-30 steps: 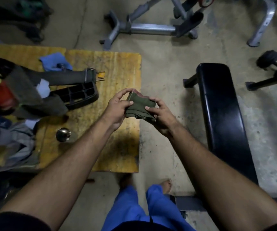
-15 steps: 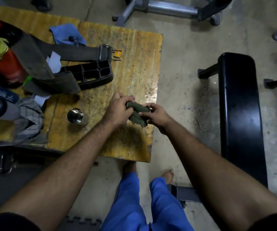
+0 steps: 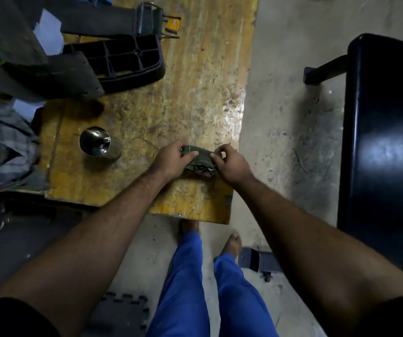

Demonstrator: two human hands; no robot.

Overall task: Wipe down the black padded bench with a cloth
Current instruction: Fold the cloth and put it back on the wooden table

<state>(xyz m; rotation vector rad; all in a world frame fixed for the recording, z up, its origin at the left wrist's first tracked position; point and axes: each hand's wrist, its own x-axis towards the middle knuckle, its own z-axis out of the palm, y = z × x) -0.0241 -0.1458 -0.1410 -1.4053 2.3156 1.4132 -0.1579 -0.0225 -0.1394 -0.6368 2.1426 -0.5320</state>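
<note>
A folded dark green cloth (image 3: 199, 159) rests on the near right part of the yellow wooden table (image 3: 195, 76). My left hand (image 3: 171, 159) presses on its left side, thumb across the top. My right hand (image 3: 232, 164) pinches its right end. Both hands grip the cloth against the tabletop. The black padded bench (image 3: 377, 132) stands on the concrete floor to the right, running away from me, well apart from both hands.
On the table lie a steel cup (image 3: 98, 144), a black ribbed plastic part (image 3: 125, 60), a grey strap with a buckle (image 3: 113, 19), a small orange tag (image 3: 173, 24) and checked fabric (image 3: 3, 147) at the left. My feet stand below the table edge.
My hands have lowered the cloth from mid-air onto the table's near right part, folding it smaller. The view has tilted down and closer, and the bench has shifted right.
</note>
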